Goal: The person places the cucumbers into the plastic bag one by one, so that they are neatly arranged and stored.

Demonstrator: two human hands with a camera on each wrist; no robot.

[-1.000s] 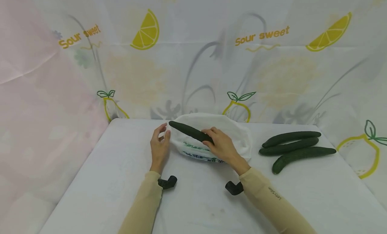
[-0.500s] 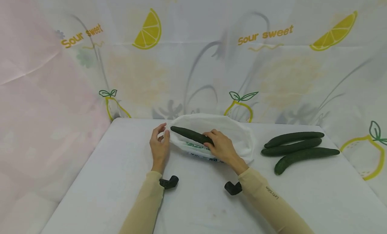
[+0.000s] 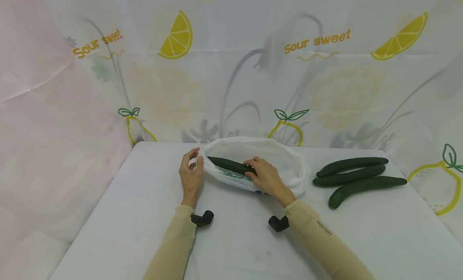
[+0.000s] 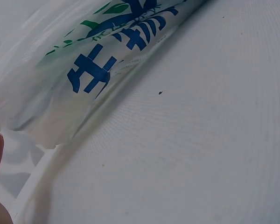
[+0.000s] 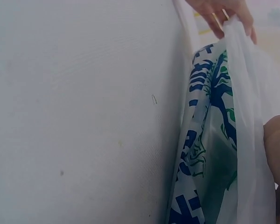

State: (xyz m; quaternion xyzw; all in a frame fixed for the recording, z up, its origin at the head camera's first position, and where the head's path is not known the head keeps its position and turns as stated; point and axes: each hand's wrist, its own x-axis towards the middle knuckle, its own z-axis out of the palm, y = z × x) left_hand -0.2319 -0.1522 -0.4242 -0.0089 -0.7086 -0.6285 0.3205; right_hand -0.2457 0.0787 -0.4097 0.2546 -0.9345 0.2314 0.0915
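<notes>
A white plastic bag (image 3: 285, 155) with green and blue print lies on the table, its mouth spread wide. In the right wrist view, my left hand (image 3: 190, 177) pinches the left end of the bag's rim. My right hand (image 3: 268, 176) grips a dark green cucumber (image 3: 228, 164) by its right end, holding it lengthwise inside the bag's mouth. The cucumber's left tip sits behind the near rim of the bag. Only the left thumb shows at the edge of the left wrist view, beside the printed bag (image 4: 88, 70).
Three more cucumbers lie together at the right of the white table (image 3: 235, 248): a far one (image 3: 351, 165), a middle one (image 3: 349, 176) and a curved near one (image 3: 365, 187). A printed curtain (image 3: 224, 83) hangs behind the table's back edge.
The right hand has lowered the cucumber from above the bag into its mouth. The bag's opening has spread wider to the right. My left hand keeps its place at the rim.
</notes>
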